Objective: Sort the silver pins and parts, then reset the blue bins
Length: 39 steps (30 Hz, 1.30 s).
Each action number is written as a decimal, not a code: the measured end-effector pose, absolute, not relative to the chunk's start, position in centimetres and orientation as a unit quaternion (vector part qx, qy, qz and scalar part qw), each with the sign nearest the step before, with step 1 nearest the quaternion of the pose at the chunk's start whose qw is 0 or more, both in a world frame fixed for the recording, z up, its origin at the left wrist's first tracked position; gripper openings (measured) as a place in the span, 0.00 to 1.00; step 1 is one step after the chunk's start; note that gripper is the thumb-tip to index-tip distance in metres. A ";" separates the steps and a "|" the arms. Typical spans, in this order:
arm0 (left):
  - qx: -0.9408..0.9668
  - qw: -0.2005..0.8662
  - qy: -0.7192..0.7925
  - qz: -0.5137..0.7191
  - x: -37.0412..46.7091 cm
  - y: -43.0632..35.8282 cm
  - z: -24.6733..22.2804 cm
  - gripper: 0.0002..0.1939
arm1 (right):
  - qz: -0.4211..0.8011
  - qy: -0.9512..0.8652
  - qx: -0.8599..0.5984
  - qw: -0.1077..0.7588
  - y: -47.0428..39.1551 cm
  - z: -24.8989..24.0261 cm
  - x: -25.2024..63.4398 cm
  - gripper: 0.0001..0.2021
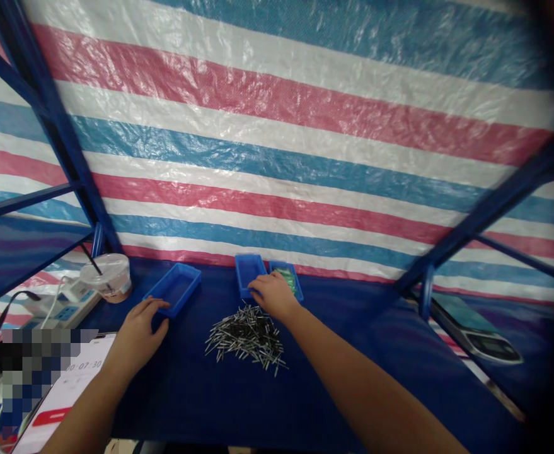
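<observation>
A loose pile of thin metal pins (247, 335) lies on the blue table (201, 403). My right hand (273, 294) is just behind the pile, over the near end of a blue tray (249, 270); its fingers are bent and whatever may be under them is hidden. Beside that tray, a second one (298, 284) holds green pieces (286, 277), partly covered by my hand. At the left, my left hand (145, 331) has its thumb and fingers apart, fingertips at the near left edge of a larger blue tray (178, 287) with nothing visible inside.
A lidded cup (111, 277) with a black straw stands at the back left, near a power strip (71, 309) and cables. A phone (69, 384) lies beside my left forearm. Blue metal posts flank the table; a scale (484, 340) sits beyond the right one.
</observation>
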<state>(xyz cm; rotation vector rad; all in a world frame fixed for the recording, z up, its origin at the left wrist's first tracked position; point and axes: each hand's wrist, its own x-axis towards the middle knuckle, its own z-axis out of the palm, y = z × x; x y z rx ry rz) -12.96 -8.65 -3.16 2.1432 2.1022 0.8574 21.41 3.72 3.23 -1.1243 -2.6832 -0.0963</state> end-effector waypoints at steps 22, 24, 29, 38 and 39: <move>0.735 0.032 0.630 0.248 -3.8 -4.2 -1.1 0.13 | -0.031 -0.901 -0.431 0.027 4.1 1.5 20.6 0.09; 0.742 0.031 0.627 0.237 -2.5 -3.4 -0.8 0.12 | -0.028 -0.900 -0.435 0.029 4.0 1.4 20.6 0.08; 0.755 0.016 0.622 0.205 -0.2 -1.7 -0.3 0.11 | -0.023 -0.893 -0.447 0.040 3.7 1.1 20.6 0.13; 0.755 0.011 0.628 0.190 2.0 -0.4 -0.4 0.13 | -0.023 -0.893 -0.448 0.043 3.0 0.3 20.4 0.12; 0.755 0.014 0.627 0.191 2.3 -0.4 -0.4 0.16 | -0.024 -0.891 -0.451 0.043 3.1 0.3 20.4 0.12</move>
